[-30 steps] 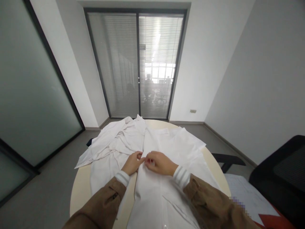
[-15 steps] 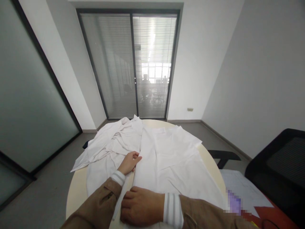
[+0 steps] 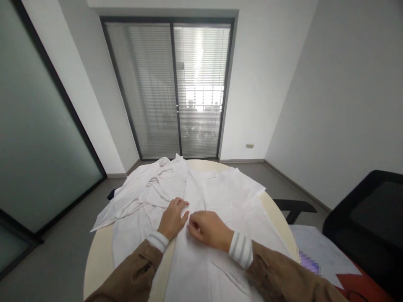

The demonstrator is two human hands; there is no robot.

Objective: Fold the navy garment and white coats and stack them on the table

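Observation:
A white garment (image 3: 229,201) lies spread over the right part of the round table, its front edge running lengthwise near the middle. My left hand (image 3: 174,217) rests at that edge, thumb and fingers apart, holding nothing visible. Just to its right, my right hand (image 3: 209,228) is closed on top of the garment with fingers curled; whether cloth is pinched under them is hidden. Left of my hands lies more rumpled white cloth (image 3: 147,188), bunched towards the far side. I cannot tell whether both parts are one garment.
Table top (image 3: 99,251) shows along the left rim and in a narrow strip below my left hand. To the right stand a black chair (image 3: 365,209) and a surface with papers (image 3: 317,239) and a red item (image 3: 362,285). Glass panels with blinds (image 3: 201,84) are beyond.
My right hand has moved up and right from the near end of the garment's edge to beside my left hand. My left hand's fingers have spread. The near cloth now lies flatter.

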